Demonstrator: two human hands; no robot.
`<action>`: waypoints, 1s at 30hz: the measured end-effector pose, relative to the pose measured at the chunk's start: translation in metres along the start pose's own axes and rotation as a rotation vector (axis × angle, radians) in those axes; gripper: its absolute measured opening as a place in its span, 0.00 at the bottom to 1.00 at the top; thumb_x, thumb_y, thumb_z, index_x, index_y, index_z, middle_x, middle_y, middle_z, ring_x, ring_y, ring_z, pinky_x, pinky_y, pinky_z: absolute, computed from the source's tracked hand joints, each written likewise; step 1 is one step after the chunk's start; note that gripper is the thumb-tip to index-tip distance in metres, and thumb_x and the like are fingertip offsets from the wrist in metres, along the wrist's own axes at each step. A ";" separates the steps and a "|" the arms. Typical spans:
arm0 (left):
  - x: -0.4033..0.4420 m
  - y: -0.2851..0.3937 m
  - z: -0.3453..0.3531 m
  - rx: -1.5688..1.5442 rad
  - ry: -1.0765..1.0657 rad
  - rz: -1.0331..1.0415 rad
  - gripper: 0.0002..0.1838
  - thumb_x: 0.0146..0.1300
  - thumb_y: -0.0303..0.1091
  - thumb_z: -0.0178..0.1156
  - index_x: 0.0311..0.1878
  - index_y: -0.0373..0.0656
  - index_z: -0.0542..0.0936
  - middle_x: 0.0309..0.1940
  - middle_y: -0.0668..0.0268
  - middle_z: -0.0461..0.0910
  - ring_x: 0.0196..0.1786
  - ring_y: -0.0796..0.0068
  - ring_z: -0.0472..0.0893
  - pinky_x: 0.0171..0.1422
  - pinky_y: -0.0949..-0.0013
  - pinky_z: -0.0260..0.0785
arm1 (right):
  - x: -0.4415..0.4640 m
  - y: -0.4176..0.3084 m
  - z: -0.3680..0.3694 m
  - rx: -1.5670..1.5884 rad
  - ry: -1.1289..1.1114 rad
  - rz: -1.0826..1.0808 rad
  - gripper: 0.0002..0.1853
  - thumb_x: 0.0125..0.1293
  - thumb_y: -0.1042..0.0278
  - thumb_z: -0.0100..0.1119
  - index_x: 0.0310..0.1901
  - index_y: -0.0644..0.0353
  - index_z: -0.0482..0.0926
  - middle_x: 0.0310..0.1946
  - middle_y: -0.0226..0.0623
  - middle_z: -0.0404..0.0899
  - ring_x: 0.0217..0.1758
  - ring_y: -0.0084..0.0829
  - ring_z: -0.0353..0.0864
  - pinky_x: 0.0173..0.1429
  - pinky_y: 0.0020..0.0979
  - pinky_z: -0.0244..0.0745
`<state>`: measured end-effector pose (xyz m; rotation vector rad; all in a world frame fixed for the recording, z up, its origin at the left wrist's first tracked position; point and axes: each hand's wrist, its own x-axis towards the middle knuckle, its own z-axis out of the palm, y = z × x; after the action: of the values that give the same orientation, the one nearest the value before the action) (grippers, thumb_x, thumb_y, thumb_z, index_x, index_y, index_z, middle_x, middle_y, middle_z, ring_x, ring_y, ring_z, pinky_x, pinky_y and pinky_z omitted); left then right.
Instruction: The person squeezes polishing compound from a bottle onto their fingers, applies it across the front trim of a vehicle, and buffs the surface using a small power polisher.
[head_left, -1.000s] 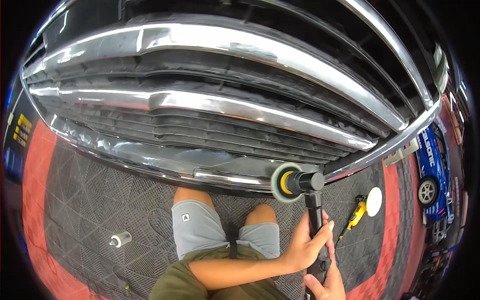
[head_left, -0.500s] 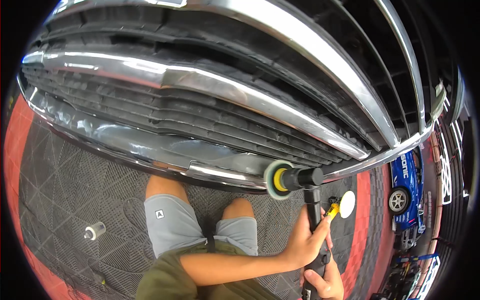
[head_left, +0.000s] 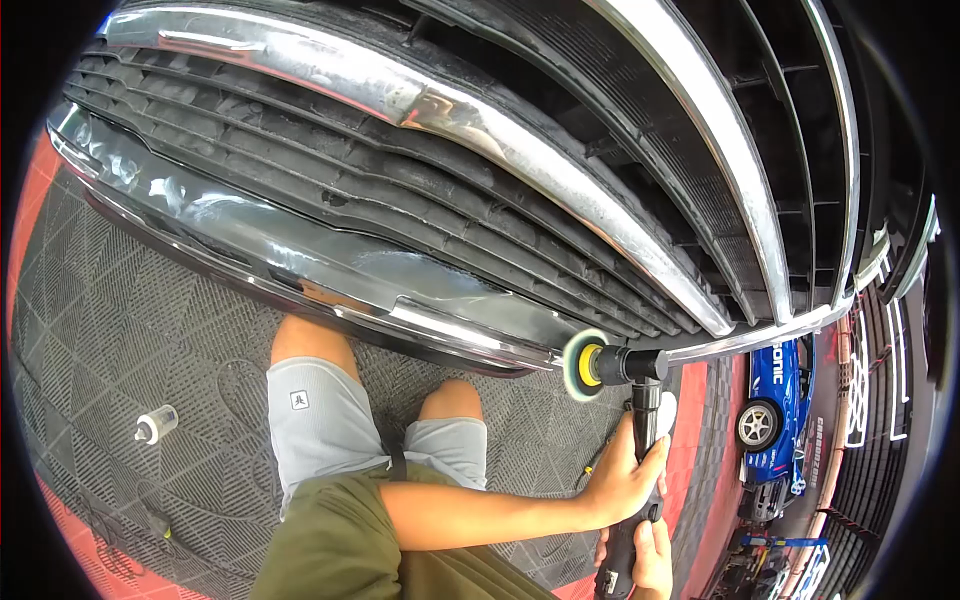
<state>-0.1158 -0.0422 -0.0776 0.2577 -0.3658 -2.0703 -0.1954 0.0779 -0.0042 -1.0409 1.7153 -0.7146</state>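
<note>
A black angled polisher (head_left: 648, 405) carries a round pad (head_left: 584, 366) with a yellow backing. The pad stands on edge at the lower bumper (head_left: 455, 292), close to the end of its chrome strip; whether they touch, I cannot tell. My left hand (head_left: 622, 480) wraps the neck below the head, its forearm crossing in front of my body. Lower down, my right hand (head_left: 652, 562) grips the thicker body of the tool, partly cut off by the frame's bottom edge. Above the bumper spreads a grille (head_left: 560, 150) of chrome bars and dark slats.
A white bottle (head_left: 156, 425) lies on the grey tiled floor (head_left: 215, 350) at left. Behind my left hand shows part of a white pad (head_left: 667, 412). A blue car (head_left: 775, 400) stands at right, beyond red floor tiles (head_left: 688, 420). A cable crosses the lower left floor.
The view has turned and shifted, with the grille now steeper and larger. The polisher has moved a little right along the bumper in both my hands. The floor tool with the white pad is now mostly hidden.
</note>
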 end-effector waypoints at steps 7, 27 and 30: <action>-0.002 0.001 -0.003 -0.030 -0.005 0.060 0.08 0.77 0.29 0.52 0.51 0.42 0.63 0.29 0.68 0.71 0.25 0.78 0.78 0.31 0.71 0.75 | -0.004 0.010 0.005 0.011 0.114 0.031 0.33 0.80 0.39 0.39 0.52 0.71 0.71 0.32 0.43 0.82 0.26 0.32 0.84 0.31 0.33 0.83; -0.004 -0.004 -0.002 -0.037 0.007 0.039 0.08 0.77 0.30 0.53 0.50 0.42 0.64 0.28 0.69 0.72 0.24 0.78 0.78 0.30 0.71 0.75 | 0.000 -0.005 0.012 -0.095 0.133 0.061 0.28 0.79 0.44 0.46 0.45 0.70 0.75 0.29 0.39 0.82 0.26 0.29 0.84 0.31 0.30 0.82; -0.008 -0.004 -0.007 -0.037 0.023 0.067 0.13 0.76 0.30 0.53 0.58 0.40 0.64 0.28 0.66 0.75 0.24 0.76 0.79 0.30 0.67 0.75 | 0.002 -0.005 0.010 -0.104 0.072 0.063 0.22 0.77 0.51 0.55 0.46 0.68 0.74 0.30 0.39 0.82 0.28 0.29 0.84 0.33 0.30 0.81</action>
<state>-0.1131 -0.0343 -0.0851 0.2433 -0.3178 -2.0047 -0.1850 0.0742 -0.0048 -1.0377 1.8558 -0.6349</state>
